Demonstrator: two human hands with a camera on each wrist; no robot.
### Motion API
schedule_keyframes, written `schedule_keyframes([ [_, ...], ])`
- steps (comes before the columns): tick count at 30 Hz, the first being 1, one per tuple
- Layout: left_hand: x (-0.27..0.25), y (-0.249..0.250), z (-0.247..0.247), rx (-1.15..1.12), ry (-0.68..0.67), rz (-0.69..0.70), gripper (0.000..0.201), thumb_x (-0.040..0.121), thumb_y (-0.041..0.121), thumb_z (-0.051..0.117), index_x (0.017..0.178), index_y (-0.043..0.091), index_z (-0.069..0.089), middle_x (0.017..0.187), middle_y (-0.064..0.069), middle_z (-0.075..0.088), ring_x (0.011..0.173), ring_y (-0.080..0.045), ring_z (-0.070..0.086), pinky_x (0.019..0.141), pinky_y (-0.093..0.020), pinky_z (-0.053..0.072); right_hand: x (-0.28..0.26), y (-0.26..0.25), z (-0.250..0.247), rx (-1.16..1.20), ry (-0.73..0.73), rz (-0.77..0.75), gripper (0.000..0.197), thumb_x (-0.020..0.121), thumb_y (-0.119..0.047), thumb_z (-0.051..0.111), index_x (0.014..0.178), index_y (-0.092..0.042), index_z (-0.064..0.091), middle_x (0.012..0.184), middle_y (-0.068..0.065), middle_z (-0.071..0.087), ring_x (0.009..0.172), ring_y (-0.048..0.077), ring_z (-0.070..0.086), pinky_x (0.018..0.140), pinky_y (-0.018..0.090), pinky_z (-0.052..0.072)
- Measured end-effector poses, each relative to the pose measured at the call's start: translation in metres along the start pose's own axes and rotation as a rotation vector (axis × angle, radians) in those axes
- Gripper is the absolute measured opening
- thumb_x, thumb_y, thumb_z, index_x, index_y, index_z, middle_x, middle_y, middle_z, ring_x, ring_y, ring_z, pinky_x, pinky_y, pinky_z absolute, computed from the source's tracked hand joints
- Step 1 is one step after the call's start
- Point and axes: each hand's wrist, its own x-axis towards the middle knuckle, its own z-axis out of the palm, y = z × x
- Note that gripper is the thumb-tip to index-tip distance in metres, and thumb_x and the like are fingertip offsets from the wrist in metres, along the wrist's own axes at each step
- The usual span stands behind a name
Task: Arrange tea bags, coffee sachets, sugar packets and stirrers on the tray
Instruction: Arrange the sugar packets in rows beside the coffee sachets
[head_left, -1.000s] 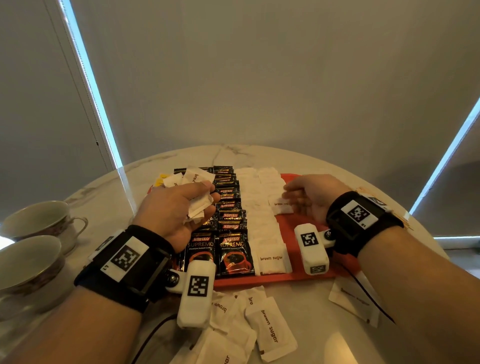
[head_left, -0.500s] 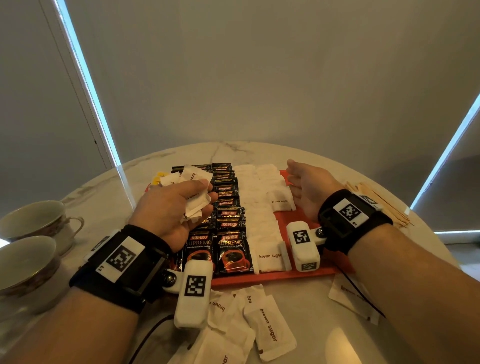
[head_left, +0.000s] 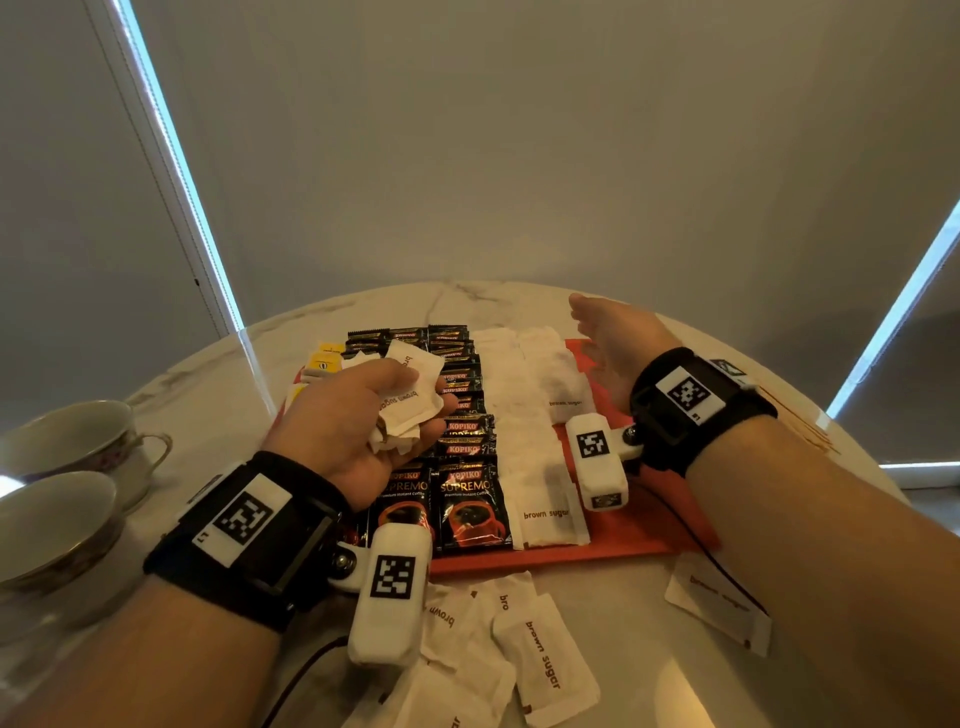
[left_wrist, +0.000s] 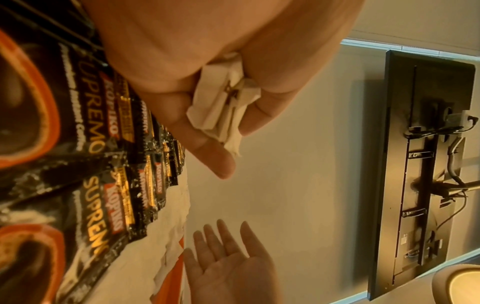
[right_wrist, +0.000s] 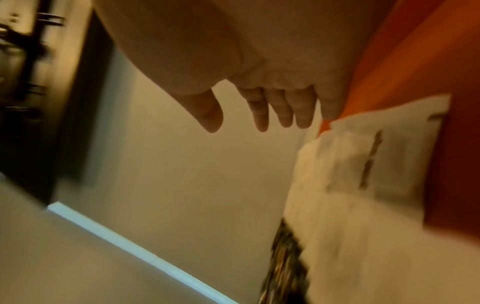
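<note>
A red tray (head_left: 649, 525) on the round marble table carries rows of black coffee sachets (head_left: 470, 506), white brown sugar packets (head_left: 550, 517) and yellow tea bags (head_left: 324, 358) at its far left. My left hand (head_left: 363, 410) hovers over the coffee rows and grips a bunch of sugar packets (head_left: 410, 400) (left_wrist: 226, 102). My right hand (head_left: 608, 343) (right_wrist: 259, 107) is raised over the tray's right part, fingers straight, palm empty. Wooden stirrers (head_left: 810, 431) lie on the table right of the tray.
Loose sugar packets (head_left: 545, 660) lie on the table in front of the tray, and one more (head_left: 717, 608) at the right. Two teacups (head_left: 67, 488) stand at the left table edge. Window blinds rise behind the table.
My right hand has lifted off the sugar packet it laid on the tray and swung up and to the right, fingers opening. The left hand has stayed put with its bunch.
</note>
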Motion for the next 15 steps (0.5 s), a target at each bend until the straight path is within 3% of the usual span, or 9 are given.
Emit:
schedule_keyframes([
  [2,-0.001,0.000,0.002,0.014,-0.020,-0.007,0.015,0.105,0.012,0.055,0.114,0.004,0.064,0.087,-0.014,0.080,0.079,-0.024,0.079,0.052,-0.027,0.061,-0.021,-0.002,0.012,-0.013,-0.054,-0.088,0.038,0.094,-0.035,0.068,0.126,-0.015,0.067,0.123,0.000,0.066,0.113,0.020,0.061,0.105,0.043,0.046],
  [5,-0.004,-0.001,0.005,0.015,-0.034,-0.024,0.013,0.103,0.012,0.060,0.115,0.008,0.063,0.090,-0.014,0.080,0.081,-0.025,0.080,0.055,-0.028,0.063,-0.056,0.000,0.033,-0.027,-0.243,-0.126,0.027,0.093,-0.022,0.072,0.115,-0.007,0.072,0.113,0.002,0.073,0.106,0.018,0.066,0.090,0.035,0.053],
  [8,-0.005,-0.003,0.004,0.028,-0.026,-0.002,0.020,0.097,0.006,0.067,0.117,0.006,0.065,0.092,-0.014,0.080,0.077,-0.024,0.080,0.053,-0.032,0.062,-0.079,0.005,0.047,-0.051,-0.403,-0.078,0.022,0.089,-0.018,0.076,0.106,-0.005,0.073,0.092,0.003,0.075,0.082,0.015,0.067,0.080,0.033,0.054],
  [10,-0.005,-0.004,0.002,0.056,-0.036,0.022,0.029,0.093,0.000,0.069,0.121,0.007,0.066,0.099,-0.016,0.080,0.080,-0.025,0.079,0.052,-0.031,0.060,-0.086,0.007,0.050,-0.060,-0.428,-0.084,0.014,0.088,-0.012,0.076,0.099,-0.006,0.071,0.084,0.004,0.073,0.071,0.014,0.065,0.072,0.030,0.056],
  [13,-0.006,-0.004,0.002,0.073,-0.077,0.041,0.032,0.093,-0.006,0.064,0.122,0.008,0.066,0.099,-0.015,0.080,0.084,-0.029,0.080,0.050,-0.031,0.059,-0.089,0.010,0.048,0.088,-0.407,-0.084,0.008,0.091,-0.005,0.070,0.096,-0.005,0.064,0.086,0.011,0.075,0.071,0.018,0.069,0.062,0.028,0.058],
  [15,-0.006,-0.004,0.003,0.101,-0.113,0.040,0.031,0.096,-0.008,0.059,0.122,0.010,0.064,0.101,-0.017,0.079,0.088,-0.032,0.079,0.048,-0.030,0.058,-0.088,0.010,0.043,0.235,-0.397,-0.048,0.005,0.096,-0.006,0.064,0.100,-0.005,0.062,0.092,0.014,0.077,0.080,0.025,0.074,0.070,0.035,0.062],
])
